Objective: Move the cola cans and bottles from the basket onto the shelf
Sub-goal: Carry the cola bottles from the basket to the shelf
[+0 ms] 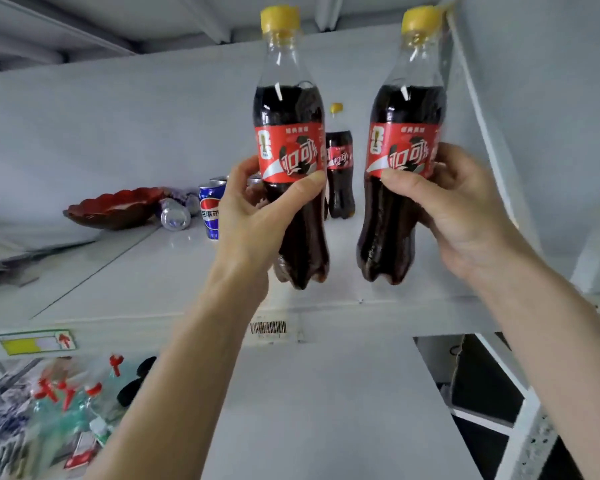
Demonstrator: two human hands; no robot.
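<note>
My left hand [257,216] grips a cola bottle [290,109] with a yellow cap and red label, held upright above the white shelf [174,271]. My right hand [454,209] grips a second, matching cola bottle [407,116] beside it, also upright and off the shelf surface. A third cola bottle [340,188] stands on the shelf behind them. A blue cola can [211,209] stands upright left of my left hand, with a silver can [174,214] lying on its side next to it. The basket is not in view.
A dark red scalloped dish [115,207] sits at the shelf's back left. The shelf's white upright post [482,140] runs along the right. A barcode label [268,328] is on the shelf's front edge. The lower shelf at left holds several packaged items [59,403].
</note>
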